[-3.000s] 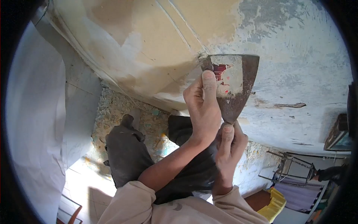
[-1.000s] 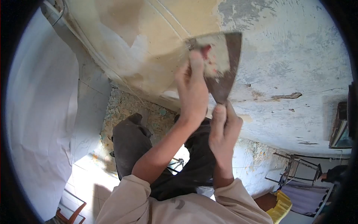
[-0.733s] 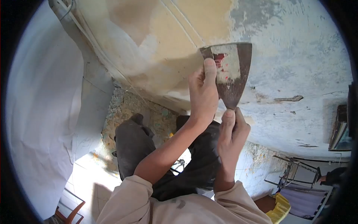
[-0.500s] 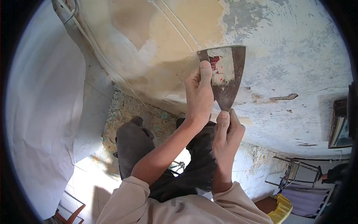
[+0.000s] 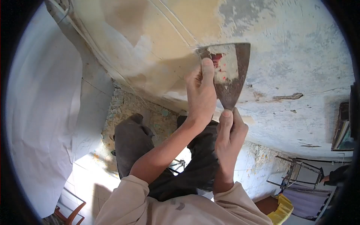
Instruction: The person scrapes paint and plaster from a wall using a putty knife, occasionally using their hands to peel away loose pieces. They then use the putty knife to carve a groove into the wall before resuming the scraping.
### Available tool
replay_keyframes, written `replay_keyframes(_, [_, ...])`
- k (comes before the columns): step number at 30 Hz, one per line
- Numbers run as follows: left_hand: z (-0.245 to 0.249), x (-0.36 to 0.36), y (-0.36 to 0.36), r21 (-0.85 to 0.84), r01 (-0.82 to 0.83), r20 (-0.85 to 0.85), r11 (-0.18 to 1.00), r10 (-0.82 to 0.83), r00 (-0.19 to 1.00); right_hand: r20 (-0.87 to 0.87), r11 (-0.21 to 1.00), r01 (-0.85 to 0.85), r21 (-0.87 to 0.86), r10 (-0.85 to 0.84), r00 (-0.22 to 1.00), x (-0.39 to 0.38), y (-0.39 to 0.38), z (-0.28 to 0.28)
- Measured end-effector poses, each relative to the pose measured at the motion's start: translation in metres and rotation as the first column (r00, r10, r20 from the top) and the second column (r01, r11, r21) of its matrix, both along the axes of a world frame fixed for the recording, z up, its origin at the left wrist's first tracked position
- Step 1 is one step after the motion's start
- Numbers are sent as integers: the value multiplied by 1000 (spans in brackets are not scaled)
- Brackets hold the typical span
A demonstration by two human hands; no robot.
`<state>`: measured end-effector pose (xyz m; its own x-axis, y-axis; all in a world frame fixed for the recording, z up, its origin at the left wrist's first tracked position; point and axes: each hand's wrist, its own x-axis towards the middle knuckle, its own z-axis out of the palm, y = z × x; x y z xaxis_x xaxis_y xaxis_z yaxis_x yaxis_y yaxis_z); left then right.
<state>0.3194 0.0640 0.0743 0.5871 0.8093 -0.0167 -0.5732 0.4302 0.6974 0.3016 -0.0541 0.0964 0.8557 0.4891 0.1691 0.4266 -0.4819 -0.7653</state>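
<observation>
A wide putty knife [image 5: 242, 67] with a worn, partly peeled label is pressed with its blade edge against the wall [image 5: 292, 41]. My left hand [image 5: 201, 92] grips the blade's left side, thumb lying on the face and the fingers hidden behind it. Lower down, my right hand [image 5: 231, 129] is closed around the base by the handle, its thumb on top; the handle itself is covered by the fingers. Beige old paint [image 5: 176, 30] lies left of the blade, and a scraped grey-white surface shows to its right.
Paint flakes and debris [image 5: 123, 101] cover the floor along the wall's foot. White sheeting [image 5: 45, 105] hangs at the left. A framed picture [image 5: 343, 127] is at the right, near a metal-framed chair [image 5: 296, 174], a yellow cloth [image 5: 283, 210] and another person's hand [image 5: 325, 179].
The putty knife's blade has shifted slightly up and to the right and tilted a little. Both hands keep their grip, and the view has moved slightly.
</observation>
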Motion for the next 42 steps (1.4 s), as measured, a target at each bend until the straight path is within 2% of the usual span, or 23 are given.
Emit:
replay_keyframes(3, [-7, -1, -1, 57, 2, -25, 998, -1, 1000, 10, 997, -63, 50, 63, 998, 1, -5, -6])
replay_keyframes(6, [5, -9, 1, 43, 57, -46, 997, -55, 997, -50, 999, -29, 44, 31, 998, 1, -3, -6])
replay_keyframes(9, [-5, 4, -1, 96, -33, -23, 995, 35, 999, 18, 997, -35, 64, 34, 999, 14, -1, -14])
replay_keyframes(12, [-1, 0, -4, 50, 4, 16, 999, -4, 1000, -78, 996, -50, 68, 55, 995, 3, -8, 1])
replay_keyframes(14, [-1, 2, 1, 32, 20, -45, 999, -18, 999, -7, 998, -42, 55, 42, 999, 9, -3, -2])
replay_keyframes(16, [-2, 4, -1, 7, 17, -33, 1000, -17, 999, 37, 1000, -28, 6, 28, 999, 20, -4, 2])
replay_keyframes(18, [3, 2, -3, -11, 15, 51, 1000, -14, 999, -12, 999, -13, 35, 13, 1000, 6, -13, 6])
replay_keyframes(19, [4, 6, -1, 37, -21, 43, 999, 20, 999, -24, 998, -21, 62, 23, 999, 4, -9, 10])
replay_keyframes(22, [8, 9, 6, 85, -101, 39, 991, 98, 994, 144, 998, -11, -66, 20, 989, 9, 3, 16])
replay_keyframes(24, [35, -8, 30, -14, -97, 65, 995, 98, 993, 67, 992, -124, -35, 126, 990, 5, 30, 31])
replay_keyframes(26, [39, -16, 29, -2, -33, 24, 999, 33, 999, 171, 989, -143, -44, 149, 974, -5, 25, 28])
replay_keyframes(28, [13, -12, 7, 45, 32, -38, 998, -31, 999, -34, 998, -5, 64, 7, 999, -19, 2, 12])
replay_keyframes(29, [10, -13, 6, 79, 115, -38, 990, -112, 993, -135, 992, 73, 104, -59, 989, -20, -6, 4])
replay_keyframes(31, [7, -16, -2, 138, 303, -61, 943, -297, 953, -162, 975, 136, 176, -108, 981, -22, -14, -3])
replay_keyframes(33, [9, -20, -2, 274, 419, -135, 866, -396, 908, -206, 941, 196, 275, -141, 968, -22, -25, -8])
replay_keyframes(34, [9, -26, -1, 338, 470, -181, 816, -433, 883, -218, 941, 205, 270, -148, 965, -22, -35, -10])
replay_keyframes(35, [2, -32, 3, 436, 503, -313, 746, -398, 862, -233, 939, 213, 269, -151, 961, -22, -49, -11])
replay_keyframes(36, [-6, -42, 7, 561, 510, -434, 652, -293, 852, -248, 937, 217, 273, -149, 957, -22, -62, -13])
replay_keyframes(38, [-24, -66, 19, 739, 545, -591, 397, -7, 807, -238, 939, 246, 238, -190, 953, -23, -97, -23])
replay_keyframes(39, [-40, -76, 31, 529, 646, -589, 550, -310, 746, -258, 928, 277, 249, -212, 942, -24, -113, -28])
replay_keyframes(40, [-58, -86, 45, 272, 746, -478, 608, -588, 653, -280, 915, 312, 254, -239, 930, -25, -127, -31])
replay_keyframes(41, [-67, -97, 52, -2, 832, -273, 555, -800, 534, -310, 916, 325, 236, -247, 918, -24, -140, -31])
replay_keyframes(42, [-68, -108, 49, 280, 791, -608, 544, -537, 584, -341, 911, 354, 213, -270, 900, -27, -153, -31])
